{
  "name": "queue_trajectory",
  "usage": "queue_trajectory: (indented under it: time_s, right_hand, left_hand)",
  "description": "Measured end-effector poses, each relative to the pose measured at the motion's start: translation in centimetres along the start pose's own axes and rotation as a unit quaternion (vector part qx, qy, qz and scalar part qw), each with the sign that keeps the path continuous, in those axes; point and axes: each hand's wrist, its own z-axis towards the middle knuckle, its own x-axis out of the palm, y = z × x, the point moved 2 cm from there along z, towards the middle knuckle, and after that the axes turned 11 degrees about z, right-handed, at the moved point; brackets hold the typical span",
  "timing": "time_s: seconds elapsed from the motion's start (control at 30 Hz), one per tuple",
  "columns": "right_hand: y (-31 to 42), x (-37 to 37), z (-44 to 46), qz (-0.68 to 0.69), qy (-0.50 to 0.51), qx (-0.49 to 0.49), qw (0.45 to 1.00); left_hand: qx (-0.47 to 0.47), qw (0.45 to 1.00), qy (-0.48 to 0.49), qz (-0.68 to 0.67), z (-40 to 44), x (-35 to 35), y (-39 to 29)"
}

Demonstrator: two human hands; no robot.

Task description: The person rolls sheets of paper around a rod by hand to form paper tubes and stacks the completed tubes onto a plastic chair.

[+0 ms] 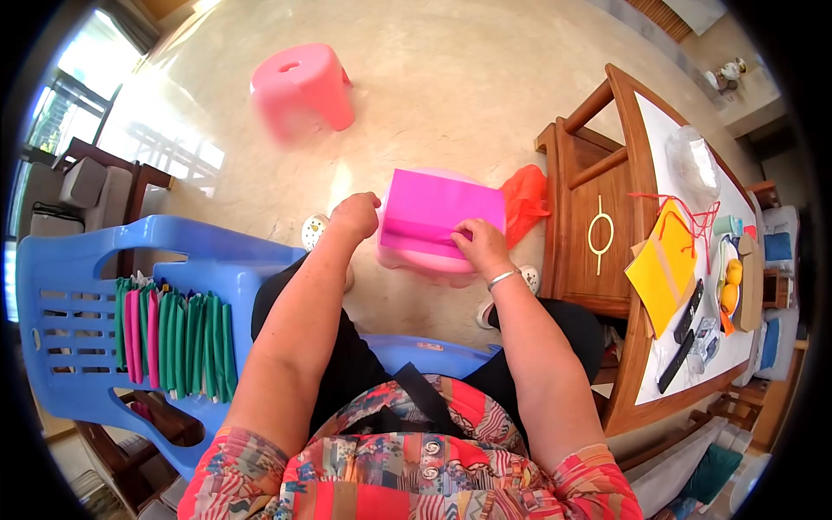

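Observation:
A bright magenta sheet of paper [444, 204] lies over the pink stool [416, 260] between my knees, with a crease running across its near part. My right hand [482, 249], a bracelet at its wrist, has thumb and fingers pinched on the sheet's near right part. Just beyond the left edge of the paper is my left hand [355, 215], its fingers curled closed. What it holds, if anything, is hidden from this angle.
A second pink stool [299, 78] stands ahead on the floor. Rolled green and pink pieces [178, 338] line a blue plastic chair [165, 251] at left. Beside the stool sits a red plastic bag [524, 204]. The wooden table [598, 234] at right bears yellow paper [663, 269] and red cord [685, 225].

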Motion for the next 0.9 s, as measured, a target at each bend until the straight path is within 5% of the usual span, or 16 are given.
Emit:
queue_trajectory:
  time_s: [0.57, 0.9]
  right_hand:
    - [0.2, -1.4, 0.6, -0.048, 0.002, 0.091, 0.995]
    - [1.4, -2.0, -0.2, -0.088, 0.002, 0.106, 0.991]
  left_hand:
    - [0.024, 0.995, 0.071, -0.071, 2.3, 3.9, 0.3]
    - [0.024, 0.994, 0.01, -0.108, 2.5, 4.3, 0.3]
